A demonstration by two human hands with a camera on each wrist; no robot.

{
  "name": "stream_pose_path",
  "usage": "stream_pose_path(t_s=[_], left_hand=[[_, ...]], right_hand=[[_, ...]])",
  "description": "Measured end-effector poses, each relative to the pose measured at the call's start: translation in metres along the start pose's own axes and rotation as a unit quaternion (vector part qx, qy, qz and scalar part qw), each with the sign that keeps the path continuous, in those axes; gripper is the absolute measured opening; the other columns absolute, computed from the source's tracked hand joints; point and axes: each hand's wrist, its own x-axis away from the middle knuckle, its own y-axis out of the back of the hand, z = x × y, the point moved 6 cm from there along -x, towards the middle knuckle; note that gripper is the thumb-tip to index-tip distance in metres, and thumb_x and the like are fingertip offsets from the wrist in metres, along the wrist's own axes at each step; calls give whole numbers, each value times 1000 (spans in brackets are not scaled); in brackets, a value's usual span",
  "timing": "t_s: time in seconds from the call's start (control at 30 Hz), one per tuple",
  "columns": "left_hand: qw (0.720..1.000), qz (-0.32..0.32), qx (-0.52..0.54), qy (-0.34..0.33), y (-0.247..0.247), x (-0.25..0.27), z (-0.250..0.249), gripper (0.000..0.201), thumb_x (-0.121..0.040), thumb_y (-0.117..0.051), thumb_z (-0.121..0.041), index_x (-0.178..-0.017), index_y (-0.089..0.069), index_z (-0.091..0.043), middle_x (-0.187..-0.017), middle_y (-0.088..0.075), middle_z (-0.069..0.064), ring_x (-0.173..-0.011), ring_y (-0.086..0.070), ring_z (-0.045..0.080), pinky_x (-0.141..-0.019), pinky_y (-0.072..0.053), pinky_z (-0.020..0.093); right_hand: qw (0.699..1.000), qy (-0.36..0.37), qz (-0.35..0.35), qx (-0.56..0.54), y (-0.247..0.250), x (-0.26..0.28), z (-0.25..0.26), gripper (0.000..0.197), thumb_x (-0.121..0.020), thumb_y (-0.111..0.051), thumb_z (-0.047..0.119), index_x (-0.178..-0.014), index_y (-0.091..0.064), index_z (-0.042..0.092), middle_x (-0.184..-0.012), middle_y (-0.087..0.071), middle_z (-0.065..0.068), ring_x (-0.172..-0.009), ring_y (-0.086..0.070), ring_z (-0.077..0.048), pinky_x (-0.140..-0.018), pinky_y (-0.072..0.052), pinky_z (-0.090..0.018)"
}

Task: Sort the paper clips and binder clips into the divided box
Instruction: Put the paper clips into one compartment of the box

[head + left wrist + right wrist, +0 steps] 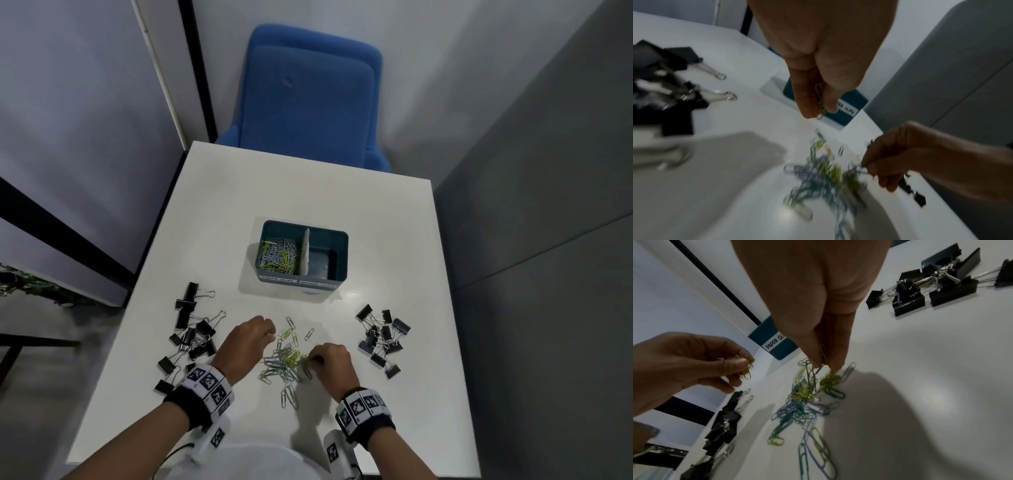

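Observation:
A teal divided box (339,246) stands mid-table; its left compartment holds coloured paper clips (279,256), its right compartment looks bare. A loose heap of paper clips (286,363) lies on the white table in front of me. My left hand (251,337) hovers at the heap's left edge and pinches a few yellow-green paper clips (820,100) between thumb and fingers. My right hand (329,359) is at the heap's right side, fingertips down, pinching paper clips (823,358) lifted from the pile. Black binder clips lie in two groups, left (191,337) and right (382,337).
The white table (394,212) is boxed in by grey partition walls on both sides. A blue chair (308,99) stands behind the far edge. The box front carries labels, one reading "PAPER CL" (774,343) in the right wrist view.

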Motion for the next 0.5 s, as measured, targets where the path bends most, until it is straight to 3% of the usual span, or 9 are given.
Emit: stream_pose_path(t_s=[0.13,0.33,0.43,0.5], left_hand=[[997,-62,38,-37,54,-27,-32,5,-92,-61,-15,-90,-65,-12,-87,-62,-4,-76,-59,13,-70,-51,29],[988,-142,47,-47,113,-90,-58,4,-90,-62,-15,-92,-65,-13,-88,-63,-1,-79,-60,17,-73,-52,35],[987,-148,53,-18,121,-109,-56,24,-86,-69,-25,-106,-67,-13,-100,-68,2,-87,-63,20,-79,-52,34],[983,-177,53,3,126,-109,-48,31,-85,-71,-28,-111,-66,-13,-104,-68,3,-84,-64,21,-77,-53,34]], right_hand=[[1000,26,-9,-1,18,1,13,20,-80,-59,3,-75,-76,12,-74,-73,-1,-68,-65,-12,-66,-49,-17],[996,89,-28,17,59,-15,52,13,-82,-66,6,-80,-76,14,-81,-74,0,-75,-64,-13,-75,-51,-24],[992,112,-49,6,88,-28,75,11,-84,-68,6,-82,-77,13,-80,-74,0,-69,-61,-9,-73,-54,-25],[989,126,-74,0,109,-41,88,12,-84,-68,5,-82,-77,12,-79,-73,1,-65,-59,-8,-71,-53,-23]])
